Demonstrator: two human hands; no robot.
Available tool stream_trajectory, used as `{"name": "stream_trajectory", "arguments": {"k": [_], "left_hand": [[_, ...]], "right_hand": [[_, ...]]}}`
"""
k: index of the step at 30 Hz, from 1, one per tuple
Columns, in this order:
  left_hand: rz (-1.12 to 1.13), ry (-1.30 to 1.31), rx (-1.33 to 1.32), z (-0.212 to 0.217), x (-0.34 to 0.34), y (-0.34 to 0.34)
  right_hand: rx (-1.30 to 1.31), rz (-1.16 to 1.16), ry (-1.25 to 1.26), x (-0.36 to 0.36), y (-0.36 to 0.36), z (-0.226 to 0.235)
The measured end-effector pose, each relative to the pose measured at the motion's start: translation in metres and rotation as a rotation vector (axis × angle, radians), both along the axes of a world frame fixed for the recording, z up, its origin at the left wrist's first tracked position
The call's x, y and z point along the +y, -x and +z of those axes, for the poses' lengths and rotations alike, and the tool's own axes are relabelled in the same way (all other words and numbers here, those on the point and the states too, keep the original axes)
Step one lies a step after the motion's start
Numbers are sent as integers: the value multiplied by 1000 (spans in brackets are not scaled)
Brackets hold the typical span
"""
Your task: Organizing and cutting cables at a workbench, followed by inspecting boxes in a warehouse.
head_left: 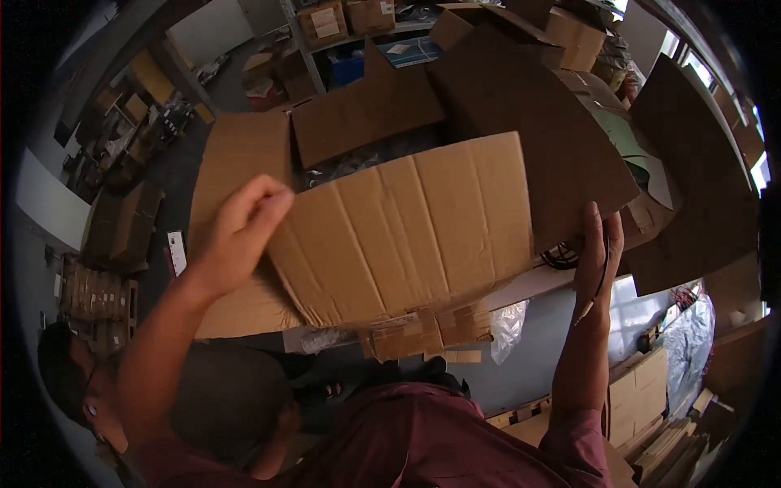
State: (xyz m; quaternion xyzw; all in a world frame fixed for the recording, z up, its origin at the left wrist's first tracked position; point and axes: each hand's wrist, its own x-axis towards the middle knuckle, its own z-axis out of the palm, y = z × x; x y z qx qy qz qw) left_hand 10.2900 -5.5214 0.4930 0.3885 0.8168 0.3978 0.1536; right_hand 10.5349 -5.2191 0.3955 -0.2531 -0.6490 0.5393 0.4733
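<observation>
A large open cardboard box (399,236) stands before me, its near flap raised toward me. My left hand (244,228) is closed at that flap's upper left corner, fingers curled and thumb against the edge. Inside the box, clear plastic wrapping (350,167) shows above the flap. My right hand (600,244) is at the lower edge of the dark right flap (529,122), fingers pointing up. A thin black cable (602,285) runs from its fingers down along my wrist, with a pale tip. Dark loops of cable show just left of this hand, partly hidden.
Another open carton (643,163) with green sheet material stands at the right. At my lower left is another person (220,398). Shelves with cartons (325,24) are at the back. Flattened cardboard (639,390) leans at the lower right, and a clear plastic bag (508,329) hangs below the table edge.
</observation>
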Motion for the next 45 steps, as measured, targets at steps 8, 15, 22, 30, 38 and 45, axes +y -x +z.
{"name": "stream_trajectory", "arguments": {"k": [8,15,22,30,38,45], "left_hand": [[-895,252,337,7,-27,-114],[-983,323,843,-42,5,-107],[-728,289,-300,-27,38,-74],[333,675,-504,-143,74,26],[403,818,-671,-165,86,33],[326,654,-839,-180,80,46]], "right_hand": [[-136,209,-51,-17,-1,5],[-527,85,-398,-52,10,14],[-552,-176,-671,-63,16,3],[-485,-223,-605,-61,15,-7],[-367,-148,-602,-53,14,-14],[-317,-144,-571,-52,10,-15]]}}
